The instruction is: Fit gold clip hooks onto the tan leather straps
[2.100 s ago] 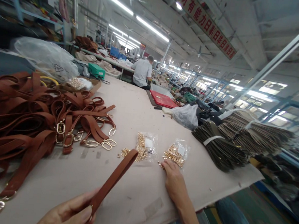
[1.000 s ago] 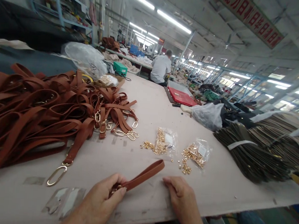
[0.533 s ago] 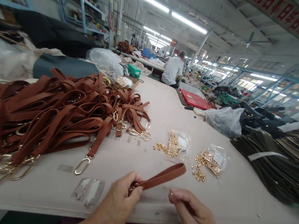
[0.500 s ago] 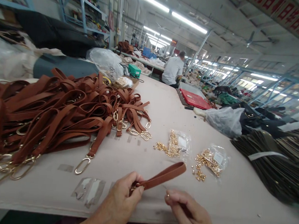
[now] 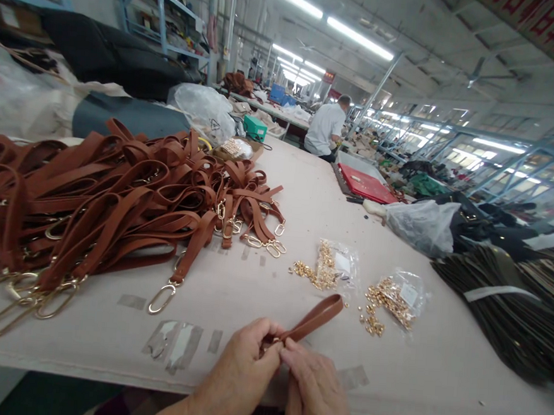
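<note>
My left hand (image 5: pixel 247 366) pinches a brown leather strap (image 5: pixel 315 318) near its metal hardware; the looped end sticks out to the right, above the table. My right hand (image 5: pixel 318 382) is closed, its fingertips meeting the strap beside my left thumb. The small gold stud seen between these fingertips a moment ago is now hidden by them. Beyond my hands lie loose gold studs (image 5: pixel 305 271) beside a clear bag of them (image 5: pixel 328 266). A second bag of gold studs (image 5: pixel 396 296) lies further right, with some spilled next to it.
A big heap of brown straps (image 5: pixel 129 207) with gold oval rings covers the table's left side. Dark stacked pieces (image 5: pixel 502 305) with a white band lie at right. A plastic bag (image 5: pixel 422 224) and a red tray (image 5: pixel 366 183) stand behind. A person (image 5: pixel 324 128) sits further back.
My right hand has moved left with the gold stud and now meets the strap at my left fingertips. My left hand has shifted slightly right with the strap.
</note>
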The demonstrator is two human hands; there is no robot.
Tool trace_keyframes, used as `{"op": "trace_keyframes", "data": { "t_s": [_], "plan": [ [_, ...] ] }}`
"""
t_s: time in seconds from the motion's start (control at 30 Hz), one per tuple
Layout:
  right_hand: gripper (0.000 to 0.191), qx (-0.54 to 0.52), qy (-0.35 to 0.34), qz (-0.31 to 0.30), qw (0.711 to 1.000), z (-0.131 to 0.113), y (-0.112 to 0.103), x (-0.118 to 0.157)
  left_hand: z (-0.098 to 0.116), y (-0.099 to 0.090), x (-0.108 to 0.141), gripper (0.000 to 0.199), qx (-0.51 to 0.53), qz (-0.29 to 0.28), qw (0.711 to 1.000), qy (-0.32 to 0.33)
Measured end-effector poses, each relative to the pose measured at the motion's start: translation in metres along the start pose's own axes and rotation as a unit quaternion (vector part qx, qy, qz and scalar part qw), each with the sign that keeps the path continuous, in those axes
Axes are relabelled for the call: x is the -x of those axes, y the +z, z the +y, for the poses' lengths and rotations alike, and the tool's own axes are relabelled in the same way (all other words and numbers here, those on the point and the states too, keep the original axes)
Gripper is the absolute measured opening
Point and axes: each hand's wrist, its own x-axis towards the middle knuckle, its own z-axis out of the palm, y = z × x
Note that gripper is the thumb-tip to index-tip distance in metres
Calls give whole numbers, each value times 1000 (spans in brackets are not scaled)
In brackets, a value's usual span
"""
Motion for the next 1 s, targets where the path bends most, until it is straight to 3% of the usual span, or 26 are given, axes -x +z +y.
{"op": "trace_keyframes", "data": {
  "t_s": [0.07,0.13,0.3,0.47,0.77,0.87,1.0],
  "plan": [
    [23,57,-46,-34,997,3,-3,-1,-2,0,1,18,1,4,1000,10],
    [24,77,-43,-48,995,2,-4,0,-6,0,2,20,5,7,1000,26],
    [26,-2,97,-27,995,-1,-4,1,-14,1,4,20,-56,31,995,70],
    [24,-108,151,-65,980,5,-9,-2,-16,3,4,21,-79,31,993,85],
    [23,-196,228,-17,953,3,-7,4,-21,4,6,23,-108,14,984,141],
    [13,-251,332,36,908,1,-2,11,-22,4,5,24,-125,0,977,170],
    [29,-375,502,75,776,-7,-3,15,-24,8,6,23,-140,-11,966,215]
  ]
}}
